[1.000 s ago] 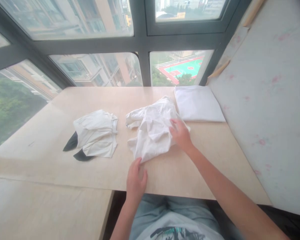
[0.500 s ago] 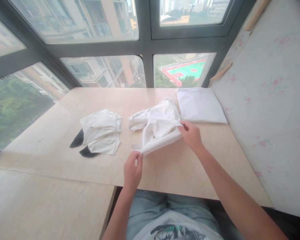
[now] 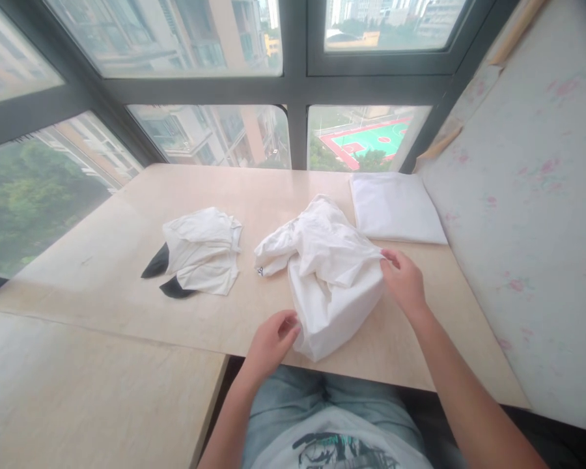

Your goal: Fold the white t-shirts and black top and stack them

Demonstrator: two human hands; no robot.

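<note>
A crumpled white shirt point(image 3: 332, 260) lies on the wooden surface in front of me, one sleeve stretched to the left with a small dark mark near its cuff. My right hand point(image 3: 404, 281) pinches the shirt's right edge between thumb and fingers. At its lower left edge is my left hand point(image 3: 273, 340), thumb and fingers curled in on the cloth. Between my hands the lower part of the fabric puffs up and hangs toward the front edge. To the left lies a pair of white shorts point(image 3: 205, 251) with black parts at the leg ends.
A folded white cloth point(image 3: 398, 208) lies at the back right, beside the flowered wall point(image 3: 522, 215). Grey-framed windows point(image 3: 295, 85) border the wooden surface point(image 3: 122, 299) at the back and left. Its front edge runs just before my lap.
Both hands have moved apart, the left toward me and the right to the right. The shirt's lower part has opened out and now billows between them.
</note>
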